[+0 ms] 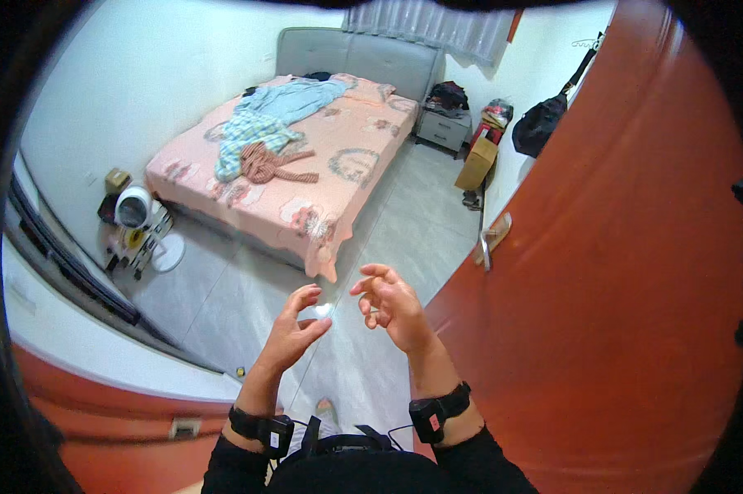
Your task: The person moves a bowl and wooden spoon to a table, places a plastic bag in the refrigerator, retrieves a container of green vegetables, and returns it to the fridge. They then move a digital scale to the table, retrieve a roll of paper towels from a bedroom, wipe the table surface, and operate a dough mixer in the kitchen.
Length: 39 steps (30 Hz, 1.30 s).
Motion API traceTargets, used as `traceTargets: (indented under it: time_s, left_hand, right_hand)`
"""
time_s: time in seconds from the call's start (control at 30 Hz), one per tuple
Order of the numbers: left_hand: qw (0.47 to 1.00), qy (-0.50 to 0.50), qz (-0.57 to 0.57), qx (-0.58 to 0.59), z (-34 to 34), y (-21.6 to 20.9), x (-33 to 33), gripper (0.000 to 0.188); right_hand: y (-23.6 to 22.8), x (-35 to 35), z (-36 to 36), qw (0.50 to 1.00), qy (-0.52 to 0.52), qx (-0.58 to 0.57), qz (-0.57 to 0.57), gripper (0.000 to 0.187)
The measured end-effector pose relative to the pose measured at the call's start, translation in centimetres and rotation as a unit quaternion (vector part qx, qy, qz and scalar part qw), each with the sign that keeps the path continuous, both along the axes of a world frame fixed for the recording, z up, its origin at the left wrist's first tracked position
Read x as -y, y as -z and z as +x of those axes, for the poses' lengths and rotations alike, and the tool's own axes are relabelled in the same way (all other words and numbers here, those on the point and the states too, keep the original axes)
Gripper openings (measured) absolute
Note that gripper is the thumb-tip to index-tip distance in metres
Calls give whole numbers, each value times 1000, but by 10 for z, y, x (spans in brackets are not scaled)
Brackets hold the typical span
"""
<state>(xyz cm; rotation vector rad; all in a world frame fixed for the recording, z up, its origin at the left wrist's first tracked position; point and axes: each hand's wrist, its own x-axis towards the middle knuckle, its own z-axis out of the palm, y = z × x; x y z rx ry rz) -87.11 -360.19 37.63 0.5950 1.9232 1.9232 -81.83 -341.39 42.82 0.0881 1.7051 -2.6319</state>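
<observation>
"Pink cover [363,185] on the grey bed [359,56], its near corner drooping just beyond the hands. What could go wrong?"

"A trip, I'd judge. That corner hangs low, and a foot [326,408] stands below on the tiles. A careless step could tread on the cloth and drag the striped garment [260,165] off."

"And the hands?"

"Both empty and apart from each other. The left hand [287,333] has its thumb parted from its fingers; the right hand [394,311] is loosely curled, with gaps between the fingers. Neither touches anything that I can see."

"What about the door [602,288]?"

"It stands open beside the right arm. If it swings, or the arm drifts outward, the lever handle [488,243] might catch the wrist unit [437,416] or its thin cable."

"Anything on the left?"

"The white round-headed appliance [132,207], near the foot of the bed among crowded clutter. Passing too close could topple it, and I can't tell how steadily it stands."
</observation>
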Motion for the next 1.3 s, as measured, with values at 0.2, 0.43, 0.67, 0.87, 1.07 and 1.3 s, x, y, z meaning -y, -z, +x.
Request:
traceTargets:
  time_s: [0.2,0.43,0.67,0.87,1.07,1.3]
  left_hand:
    - [985,164,-54,-9,-157,-1,-131,70]
    - [973,171,-155,-20,-354,14,-279,48]
    - [987,68,-133,52,-568,29,-327,40]
    - [977,-38,-180,112,-758,83,-380,37]
    - [975,24,-215,58,-918,79,-532,37]
    - [972,136,-191,-9,-1068,64,-716,36]
  right_hand:
    - [-32,-132,-141,963,191,-169,-86,46]
    - [-46,-324,-312,884,190,-362,-227,45]
    - [-44,-486,-400,798,365,-354,-322,39]
    - [-37,-595,-464,767,467,-381,-218,32]
    - [-48,-679,-573,768,534,-333,-116,34]
    - [-47,-802,-707,813,514,-272,24,38]
